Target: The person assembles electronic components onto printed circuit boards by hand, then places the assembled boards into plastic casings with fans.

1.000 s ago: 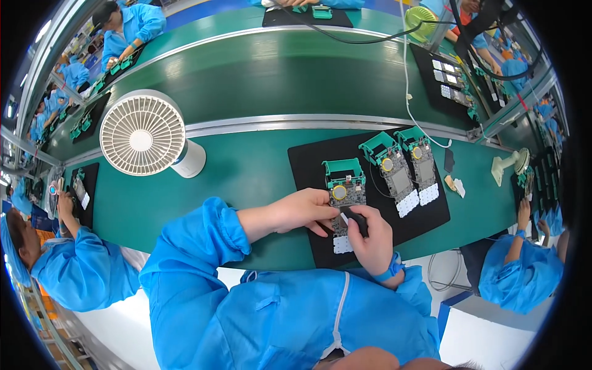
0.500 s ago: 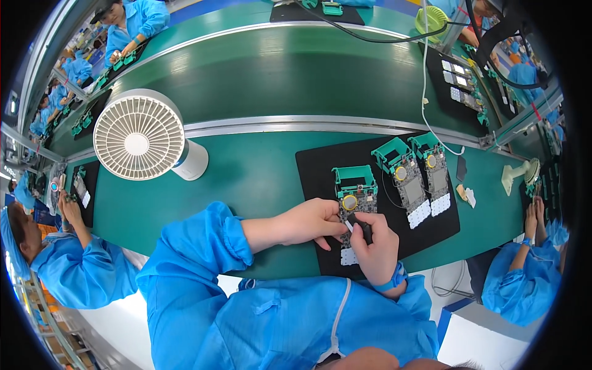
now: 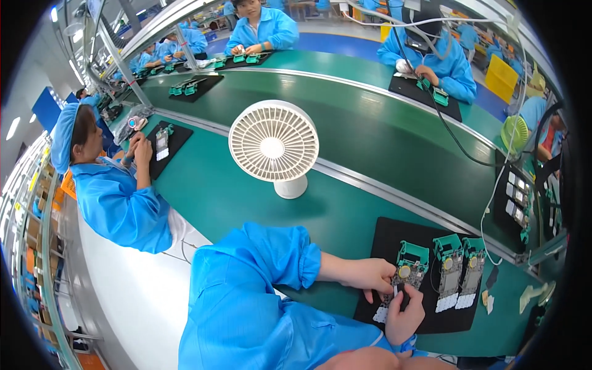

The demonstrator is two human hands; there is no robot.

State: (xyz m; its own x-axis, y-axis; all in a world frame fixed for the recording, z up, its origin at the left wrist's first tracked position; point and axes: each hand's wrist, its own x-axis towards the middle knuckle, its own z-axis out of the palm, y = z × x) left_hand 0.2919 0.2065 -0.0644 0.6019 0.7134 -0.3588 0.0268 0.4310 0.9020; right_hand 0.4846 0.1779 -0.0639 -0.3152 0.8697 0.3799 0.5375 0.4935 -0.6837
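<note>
A circuit board (image 3: 414, 269) with a yellow round part and a green plastic frame at its far end lies on a black mat (image 3: 383, 237). From the left, my left hand (image 3: 370, 275) reaches over the board's near half, its fingers bent and closed at the board's edge. Just to the right, my right hand (image 3: 405, 313) pinches a small black piece (image 3: 404, 298) with a pale strip beside it, against the board. My fingers cover much of the board's middle. Two similar boards, a nearer one (image 3: 449, 280) and a farther one (image 3: 472, 274), lie alongside on the right.
A white fan (image 3: 272, 148) stands on the green table (image 3: 345, 206), left of the mat. Beyond a metal rail runs a dark green belt (image 3: 351, 132). A white cable (image 3: 495, 213) hangs at the right, near small scraps (image 3: 488, 301). Co-workers sit at the left and across.
The view has swung to the left, so the fan and mat appear farther right and more co-workers show. Both hands stay at the same board, the black piece still in my right fingers.
</note>
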